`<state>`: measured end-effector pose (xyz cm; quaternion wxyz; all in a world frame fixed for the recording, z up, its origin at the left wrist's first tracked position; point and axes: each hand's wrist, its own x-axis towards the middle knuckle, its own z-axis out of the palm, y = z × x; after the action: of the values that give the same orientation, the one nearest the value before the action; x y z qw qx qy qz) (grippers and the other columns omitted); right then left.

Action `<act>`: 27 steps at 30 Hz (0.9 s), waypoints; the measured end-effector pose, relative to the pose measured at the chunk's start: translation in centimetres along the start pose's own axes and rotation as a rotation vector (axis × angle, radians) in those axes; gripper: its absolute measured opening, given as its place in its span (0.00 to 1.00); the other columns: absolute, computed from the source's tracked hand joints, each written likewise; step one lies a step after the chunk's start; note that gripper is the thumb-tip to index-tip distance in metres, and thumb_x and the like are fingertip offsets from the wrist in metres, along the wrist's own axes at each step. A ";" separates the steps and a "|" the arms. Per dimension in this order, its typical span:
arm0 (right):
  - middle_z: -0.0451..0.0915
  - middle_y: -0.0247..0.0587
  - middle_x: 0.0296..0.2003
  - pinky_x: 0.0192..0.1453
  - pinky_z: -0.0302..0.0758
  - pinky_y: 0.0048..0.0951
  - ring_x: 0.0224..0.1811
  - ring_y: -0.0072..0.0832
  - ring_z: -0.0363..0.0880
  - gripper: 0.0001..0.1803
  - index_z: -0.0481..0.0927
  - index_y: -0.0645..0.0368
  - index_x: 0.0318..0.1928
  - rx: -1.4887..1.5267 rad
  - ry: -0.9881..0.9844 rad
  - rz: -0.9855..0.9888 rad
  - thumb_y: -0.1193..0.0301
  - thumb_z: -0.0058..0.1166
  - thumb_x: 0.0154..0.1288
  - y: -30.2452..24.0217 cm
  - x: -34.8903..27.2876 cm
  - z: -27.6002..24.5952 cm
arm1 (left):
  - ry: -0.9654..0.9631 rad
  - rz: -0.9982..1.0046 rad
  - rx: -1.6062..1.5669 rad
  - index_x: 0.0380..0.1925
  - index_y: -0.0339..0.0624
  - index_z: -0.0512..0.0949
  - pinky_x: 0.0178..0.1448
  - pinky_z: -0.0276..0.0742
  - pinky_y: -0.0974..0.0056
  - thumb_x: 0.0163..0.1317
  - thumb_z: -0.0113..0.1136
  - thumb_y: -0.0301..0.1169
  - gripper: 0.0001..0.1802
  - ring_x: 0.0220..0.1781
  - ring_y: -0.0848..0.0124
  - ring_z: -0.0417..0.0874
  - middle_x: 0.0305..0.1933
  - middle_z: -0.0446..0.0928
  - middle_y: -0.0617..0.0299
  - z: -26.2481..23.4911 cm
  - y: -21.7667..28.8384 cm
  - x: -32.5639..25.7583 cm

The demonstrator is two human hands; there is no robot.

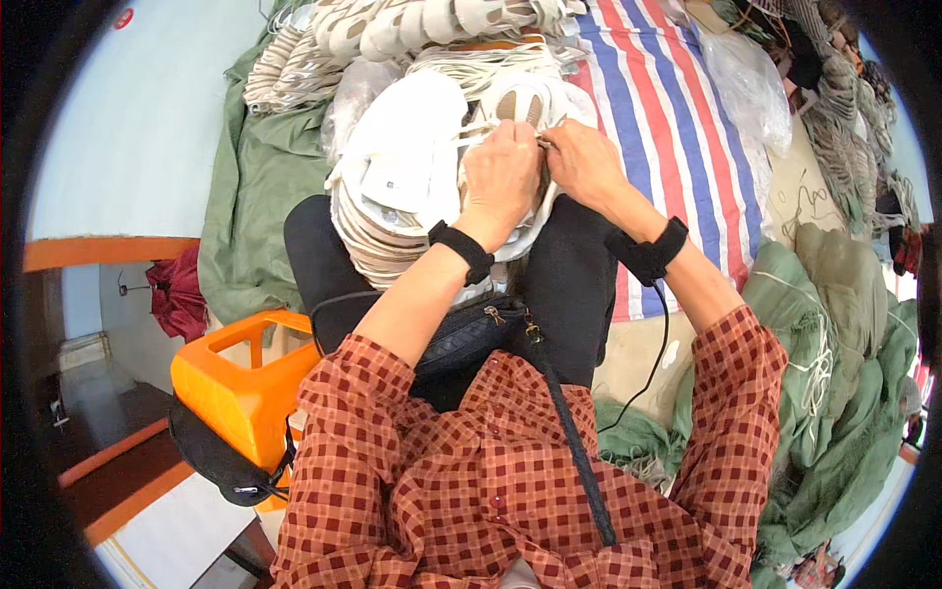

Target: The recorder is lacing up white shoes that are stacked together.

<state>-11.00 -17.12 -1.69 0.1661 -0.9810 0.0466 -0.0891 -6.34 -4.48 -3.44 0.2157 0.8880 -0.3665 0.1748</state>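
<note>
A white shoe upper (530, 102) with tan patches rests over my knees. My left hand (500, 179) is closed on its near part, and a pale lace-like strip shows beside the knuckles. Close against it, my right hand (587, 165) pinches at the upper's edge; what lies between those fingertips is too small to make out. To the left of my hands, a stack of white and beige shoe uppers (378, 240) sits on my lap, its top overexposed. Both wrists wear black bands.
Rows of beige shoe uppers (422, 29) lie at the far side. A striped red, white and blue sheet (667, 128) spreads to the right. Green cloth (250, 187) hangs at left, and more green sacking (814, 344) is bunched at right. An orange plastic stool (221, 378) stands at my left.
</note>
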 end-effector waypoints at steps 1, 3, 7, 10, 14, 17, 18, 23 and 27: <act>0.80 0.56 0.31 0.40 0.76 0.45 0.37 0.50 0.80 0.08 0.79 0.65 0.29 0.040 0.059 -0.018 0.73 0.50 0.53 0.3 -0.2 0.1 | 0.027 0.034 -0.019 0.28 0.42 0.73 0.29 0.75 0.57 0.52 0.61 0.31 0.08 0.28 0.58 0.80 0.31 0.75 0.56 0.2 0.0 0.1; 0.79 0.56 0.31 0.40 0.75 0.45 0.37 0.49 0.80 0.08 0.79 0.65 0.29 0.056 0.076 0.001 0.73 0.50 0.53 -0.1 -0.2 0.3 | 0.028 0.032 0.001 0.28 0.42 0.73 0.29 0.76 0.57 0.52 0.61 0.31 0.08 0.28 0.58 0.80 0.31 0.75 0.56 0.2 0.1 0.1; 0.79 0.55 0.32 0.41 0.75 0.46 0.38 0.49 0.79 0.07 0.79 0.64 0.29 0.068 0.041 0.056 0.73 0.50 0.53 -0.9 -0.1 -0.2 | 0.031 0.044 0.000 0.28 0.41 0.72 0.32 0.77 0.60 0.51 0.57 0.27 0.05 0.33 0.60 0.80 0.31 0.74 0.57 -0.4 0.0 -0.8; 0.79 0.56 0.30 0.41 0.76 0.45 0.37 0.49 0.80 0.07 0.79 0.65 0.29 0.001 0.027 0.020 0.74 0.50 0.54 0.1 0.2 0.5 | 0.041 0.068 -0.021 0.29 0.40 0.72 0.34 0.77 0.61 0.51 0.54 0.24 0.04 0.36 0.62 0.80 0.30 0.73 0.56 -1.0 0.3 -1.1; 0.78 0.57 0.28 0.41 0.76 0.44 0.36 0.50 0.80 0.07 0.79 0.66 0.28 -0.055 0.051 -0.045 0.74 0.50 0.53 0.4 0.2 1.2 | -0.045 0.028 -0.031 0.30 0.39 0.73 0.45 0.74 0.60 0.52 0.53 0.25 0.05 0.44 0.61 0.77 0.36 0.74 0.55 -1.6 0.7 -1.6; 0.77 0.52 0.32 0.41 0.74 0.44 0.36 0.49 0.78 0.12 0.79 0.60 0.41 0.008 -0.012 -0.011 0.74 0.49 0.56 0.4 -0.6 0.5 | -0.074 0.167 -0.026 0.38 0.36 0.73 0.52 0.71 0.59 0.52 0.55 0.26 0.12 0.48 0.61 0.74 0.43 0.72 0.54 -2.4 -0.2 -3.2; 0.77 0.52 0.32 0.41 0.74 0.44 0.36 0.49 0.78 0.12 0.79 0.60 0.41 0.007 -0.008 -0.008 0.74 0.49 0.56 0.4 -0.7 0.4 | -0.080 0.298 -0.006 0.45 0.33 0.73 0.55 0.69 0.59 0.52 0.56 0.27 0.18 0.49 0.61 0.73 0.47 0.72 0.53 -3.3 -0.6 -3.9; 0.78 0.54 0.28 0.37 0.75 0.45 0.33 0.49 0.79 0.06 0.79 0.62 0.27 0.141 0.252 -0.036 0.73 0.51 0.52 0.1 -1.0 -0.2 | -0.248 0.465 0.222 0.52 0.31 0.72 0.69 0.55 0.56 0.58 0.52 0.35 0.24 0.58 0.62 0.67 0.60 0.67 0.52 -4.6 -1.4 -4.3; 0.79 0.48 0.32 0.39 0.76 0.41 0.36 0.44 0.80 0.13 0.82 0.59 0.39 -0.052 0.049 -0.060 0.76 0.51 0.51 -1.2 -0.8 -2.2 | -0.300 0.516 0.404 0.50 0.31 0.74 0.70 0.54 0.53 0.56 0.49 0.32 0.23 0.58 0.63 0.67 0.58 0.68 0.51 -4.1 -1.5 -3.3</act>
<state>-12.09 -16.62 0.61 0.1366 -0.9834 0.0235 -0.1170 -8.11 0.52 -1.89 -0.0715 0.8067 -0.5643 0.1600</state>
